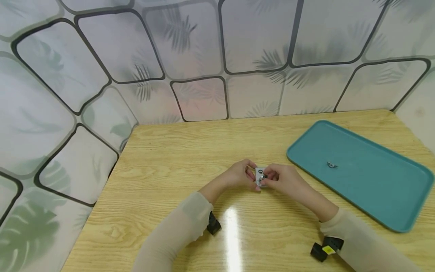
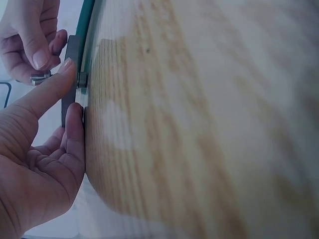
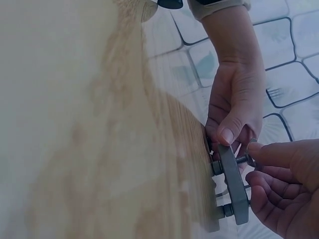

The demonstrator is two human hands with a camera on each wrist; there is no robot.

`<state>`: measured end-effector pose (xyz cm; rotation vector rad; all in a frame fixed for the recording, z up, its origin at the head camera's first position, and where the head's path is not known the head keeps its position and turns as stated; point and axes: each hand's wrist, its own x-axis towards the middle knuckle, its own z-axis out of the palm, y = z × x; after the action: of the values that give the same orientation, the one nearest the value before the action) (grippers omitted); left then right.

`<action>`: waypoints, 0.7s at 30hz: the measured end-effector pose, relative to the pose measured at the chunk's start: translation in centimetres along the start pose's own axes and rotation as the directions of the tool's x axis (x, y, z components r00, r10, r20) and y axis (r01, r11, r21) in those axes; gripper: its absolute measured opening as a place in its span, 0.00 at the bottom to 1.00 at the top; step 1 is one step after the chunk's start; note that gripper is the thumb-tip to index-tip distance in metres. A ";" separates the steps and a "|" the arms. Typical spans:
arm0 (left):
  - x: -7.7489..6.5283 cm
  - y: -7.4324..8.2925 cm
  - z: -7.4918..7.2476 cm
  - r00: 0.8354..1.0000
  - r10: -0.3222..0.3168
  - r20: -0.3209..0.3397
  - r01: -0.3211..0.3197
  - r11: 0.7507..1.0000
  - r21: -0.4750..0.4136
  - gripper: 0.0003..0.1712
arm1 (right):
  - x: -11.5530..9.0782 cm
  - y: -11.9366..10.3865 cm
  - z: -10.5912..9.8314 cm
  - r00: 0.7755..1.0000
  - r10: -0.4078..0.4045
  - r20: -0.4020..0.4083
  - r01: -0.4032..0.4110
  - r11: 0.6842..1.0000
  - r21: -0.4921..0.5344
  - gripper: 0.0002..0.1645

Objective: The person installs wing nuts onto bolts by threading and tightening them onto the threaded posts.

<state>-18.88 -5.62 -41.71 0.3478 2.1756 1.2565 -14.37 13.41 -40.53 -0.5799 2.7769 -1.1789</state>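
Observation:
A small grey metal plate (image 1: 257,182) is held just over the wooden table, on edge in both wrist views. My left hand (image 1: 238,175) grips it from the left, thumb and fingers at its edge. Two bolts pass through the plate, their heads on the table side; one bolt (image 3: 217,168) stands near its upper end in the right wrist view. At that bolt's threaded end, my right hand (image 1: 287,180) pinches a small metal wing nut (image 3: 251,160) between thumb and forefinger. The fingertips partly hide the nut.
A teal tray (image 1: 374,189) lies at the right of the wooden table (image 1: 170,162), with another small metal wing nut (image 1: 332,165) on it. Behind the table stands a patterned wall covering (image 1: 200,98). Black wrist cameras sit at both sleeves.

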 end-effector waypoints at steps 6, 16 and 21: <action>0.2 -0.2 0.0 1.000 -0.001 -0.011 0.001 1.000 0.018 0.41 | -0.6 0.4 -0.2 0.999 -0.042 0.011 0.043 0.999 -0.021 0.08; 0.3 -0.2 0.0 1.000 0.009 -0.011 -0.008 0.999 0.044 0.42 | -0.7 0.8 -0.6 0.999 -0.049 0.018 0.048 0.998 0.028 0.04; 0.3 -0.2 0.0 1.000 0.019 -0.001 -0.019 0.999 0.041 0.41 | -0.4 0.8 -0.5 0.999 -0.038 0.025 0.038 0.999 0.033 0.06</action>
<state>-19.09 -5.61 -41.95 0.3856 2.2064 1.2248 -14.38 14.43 -40.75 -0.6430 2.7319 -1.2123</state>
